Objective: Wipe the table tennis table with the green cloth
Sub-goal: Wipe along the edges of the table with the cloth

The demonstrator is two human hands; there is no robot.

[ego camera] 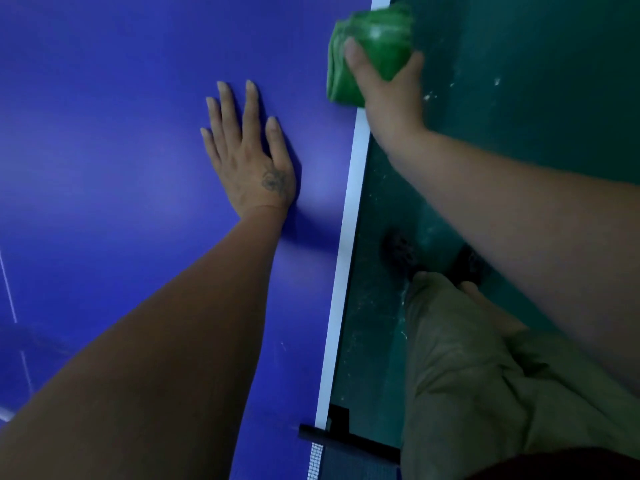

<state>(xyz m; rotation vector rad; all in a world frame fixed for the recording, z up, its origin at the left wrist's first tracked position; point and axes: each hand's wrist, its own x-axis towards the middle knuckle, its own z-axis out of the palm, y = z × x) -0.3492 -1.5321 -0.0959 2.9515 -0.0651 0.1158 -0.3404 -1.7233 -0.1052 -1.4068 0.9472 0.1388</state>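
The left forearm filled the near foreground, reaching up and across to the left hand (249,150), which lay flat on the table (104,133) with its fingers straight and spread, holding nothing. To its right a trouser leg (467,375) hung over the green floor (536,98), and the net post (332,431) clamped the table's side at the bottom of the view.

Farther out, the right hand (388,84) gripped the green cloth (370,53), thumb over one side and fingers curled round the other. The cloth was folded into a thick wad and sat at the side edge of the table, over the white stripe (349,237), part of it hanging out past the edge above the floor. It was blurred, so its folds could not be read closely.

The relation that mattered was this: the cloth lay beyond and to the right of the bracing left hand, well apart from it, and nearly all the blue surface stretched away to the cloth's left. The stripe ran lengthwise away from the person, so a stroke along it would cover only the border. Reaching the open playing surface would probably call for a sweep leftward, and the planted left hand lay near that path.
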